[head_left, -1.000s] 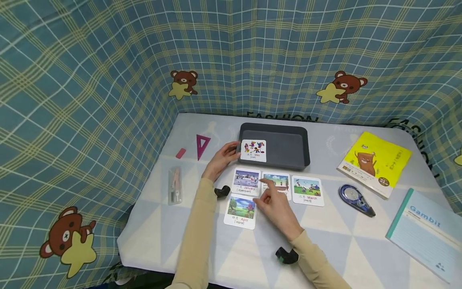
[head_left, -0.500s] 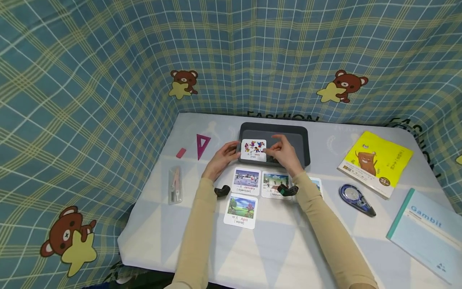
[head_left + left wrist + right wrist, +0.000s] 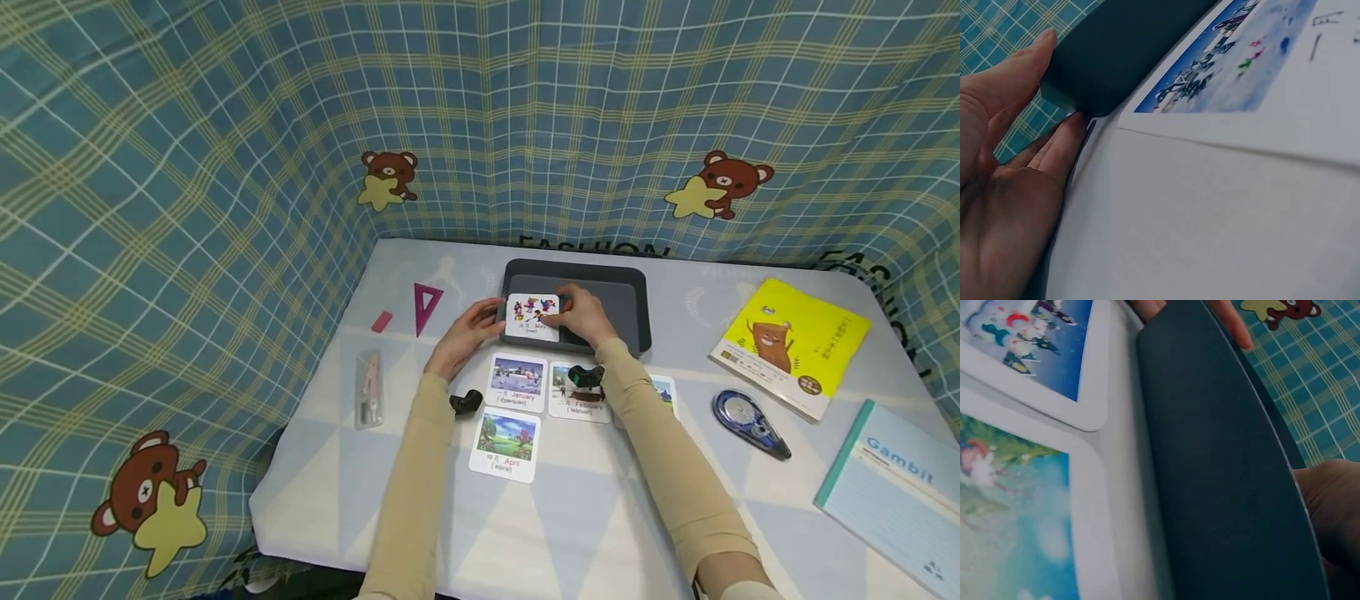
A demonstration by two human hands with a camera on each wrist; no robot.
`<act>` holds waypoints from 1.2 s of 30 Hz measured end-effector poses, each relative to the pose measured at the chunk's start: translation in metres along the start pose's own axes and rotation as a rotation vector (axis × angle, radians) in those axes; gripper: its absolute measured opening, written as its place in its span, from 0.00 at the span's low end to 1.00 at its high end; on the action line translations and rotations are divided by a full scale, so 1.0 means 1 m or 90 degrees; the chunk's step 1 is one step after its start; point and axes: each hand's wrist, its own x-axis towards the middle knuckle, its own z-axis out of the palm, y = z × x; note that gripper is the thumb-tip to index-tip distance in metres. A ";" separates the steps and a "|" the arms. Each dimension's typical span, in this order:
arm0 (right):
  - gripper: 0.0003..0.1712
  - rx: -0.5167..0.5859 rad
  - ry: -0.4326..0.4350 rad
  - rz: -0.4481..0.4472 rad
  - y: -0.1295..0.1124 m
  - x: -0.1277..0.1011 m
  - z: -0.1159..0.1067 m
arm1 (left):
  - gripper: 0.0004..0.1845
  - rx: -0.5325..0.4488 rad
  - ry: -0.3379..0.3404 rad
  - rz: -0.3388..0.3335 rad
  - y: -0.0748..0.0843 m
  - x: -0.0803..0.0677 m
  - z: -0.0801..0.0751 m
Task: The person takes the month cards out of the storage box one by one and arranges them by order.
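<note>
Head view: the right hand (image 3: 583, 317) pinches the May card (image 3: 533, 317) over the near-left corner of the dark tray (image 3: 630, 287), while the left hand (image 3: 467, 335), fingers straight, braces that corner. A loose pinch could drop the card onto the January card (image 3: 517, 382) just below.

Left wrist view: fingers (image 3: 1054, 150) lie flat against the tray wall; a push could slide it.

Right wrist view: the grip itself is hidden behind the tray's rim (image 3: 1229, 456).

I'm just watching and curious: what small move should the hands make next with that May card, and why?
Probably lift the May card out of the grey tray and lay it right of the April card. The right hand pinches it, and January, February and April already lie in rows.
</note>
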 end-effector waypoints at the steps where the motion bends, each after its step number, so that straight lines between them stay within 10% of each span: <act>1: 0.39 -0.002 0.004 -0.002 0.001 0.000 0.000 | 0.30 0.001 0.001 0.000 0.000 0.000 0.000; 22: 0.33 0.081 0.116 -0.073 0.004 -0.018 -0.005 | 0.31 -0.003 -0.001 -0.006 -0.003 0.003 0.004; 36: 0.39 0.192 0.100 -0.089 0.001 -0.119 -0.021 | 0.32 -0.012 -0.025 0.018 -0.003 0.002 0.001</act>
